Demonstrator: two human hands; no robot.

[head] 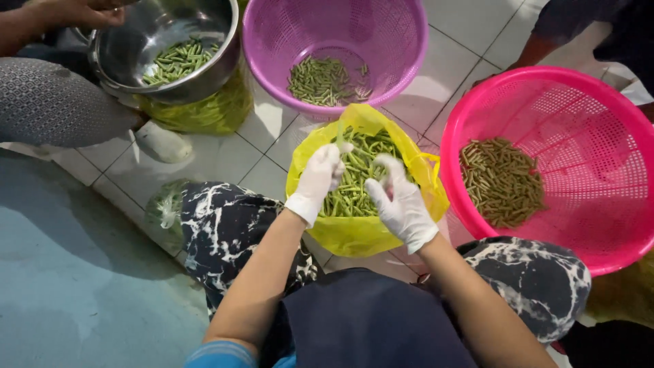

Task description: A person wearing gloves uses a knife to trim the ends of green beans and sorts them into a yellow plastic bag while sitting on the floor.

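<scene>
Left hand (319,178) pinches green bean (340,133); right hand (400,201) half-curled, contents unclear, over yellow bag (354,235). Risk: thin bag slumps, beans spill onto tiles.

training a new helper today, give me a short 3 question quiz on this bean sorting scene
1. True or false: both hands wear white gloves, left hand and right hand.
2. What lies in the yellow bag under the hands?
3. Which container sits right of the bag: A) steel pot, B) purple basket, C) pink basket?

Key
1. True.
2. Green beans.
3. C; it holds cut bean pieces.
</scene>
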